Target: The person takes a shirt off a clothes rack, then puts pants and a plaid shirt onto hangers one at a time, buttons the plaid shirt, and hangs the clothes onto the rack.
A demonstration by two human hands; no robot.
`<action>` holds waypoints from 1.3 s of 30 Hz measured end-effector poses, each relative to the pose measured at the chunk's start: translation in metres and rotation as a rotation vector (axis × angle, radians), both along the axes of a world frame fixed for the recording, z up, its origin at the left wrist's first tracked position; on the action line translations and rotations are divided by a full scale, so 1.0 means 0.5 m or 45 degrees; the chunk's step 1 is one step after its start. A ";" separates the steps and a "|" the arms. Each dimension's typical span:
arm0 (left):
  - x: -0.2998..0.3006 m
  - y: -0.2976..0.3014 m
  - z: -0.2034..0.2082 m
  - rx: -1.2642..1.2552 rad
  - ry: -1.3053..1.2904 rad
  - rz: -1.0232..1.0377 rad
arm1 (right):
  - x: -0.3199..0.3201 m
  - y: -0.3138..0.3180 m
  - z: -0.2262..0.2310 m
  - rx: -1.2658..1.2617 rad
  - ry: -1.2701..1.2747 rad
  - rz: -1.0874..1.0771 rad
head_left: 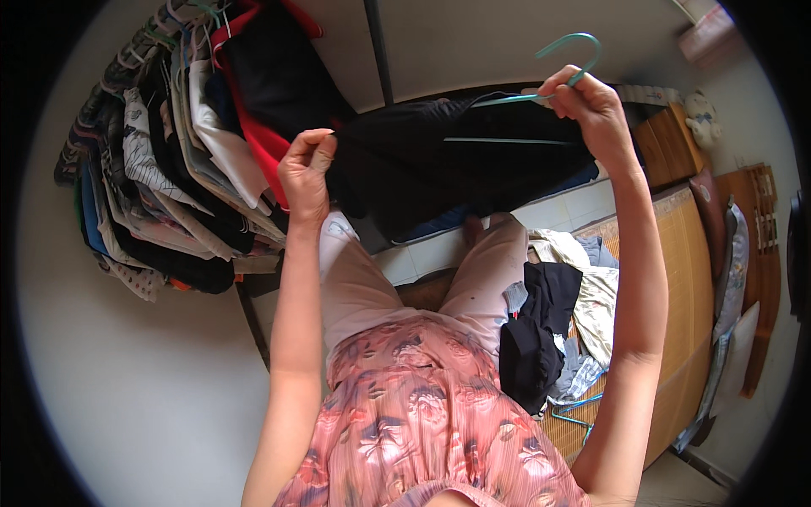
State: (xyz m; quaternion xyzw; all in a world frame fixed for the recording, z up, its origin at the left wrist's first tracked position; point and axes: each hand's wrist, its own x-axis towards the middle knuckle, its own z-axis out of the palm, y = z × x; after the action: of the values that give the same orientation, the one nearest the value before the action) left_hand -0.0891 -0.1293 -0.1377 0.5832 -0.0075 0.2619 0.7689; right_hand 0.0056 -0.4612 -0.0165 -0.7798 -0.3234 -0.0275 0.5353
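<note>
A black garment (384,165) stretches between my two raised hands. My left hand (306,173) is closed, thumb and fingers pinching the garment's left edge. On the other side my right hand (593,114) grips a turquoise hanger (598,52) just below its hook, which points up and curls to the left. The hanger's upper arm runs left into the black cloth, and its lower bar (507,141) shows across the garment's opening. Cloth hides the hanger's far end.
Several clothes (160,182) hang from a rail at the left, a red and black one closest to my left hand. At the right, a bed with a woven mat (676,313) bears a clothes pile (541,329) and another turquoise hanger (574,416). Beyond is a wooden cabinet (667,148).
</note>
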 end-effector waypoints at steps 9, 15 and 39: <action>0.001 -0.023 0.118 0.873 0.005 0.345 | 0.014 0.041 0.021 0.185 -0.074 0.017; 0.068 -0.098 0.179 1.394 -0.342 0.351 | -0.022 0.116 0.053 0.072 0.045 -0.052; 0.213 0.064 0.087 0.993 0.222 0.328 | -0.052 0.223 0.057 0.067 0.061 -0.139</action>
State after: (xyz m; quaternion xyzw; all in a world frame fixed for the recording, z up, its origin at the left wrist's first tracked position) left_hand 0.0176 -0.0972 -0.0941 0.8468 0.0322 0.2831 0.4492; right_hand -0.0202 -0.3497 0.0121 -0.7823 -0.2666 -0.0464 0.5610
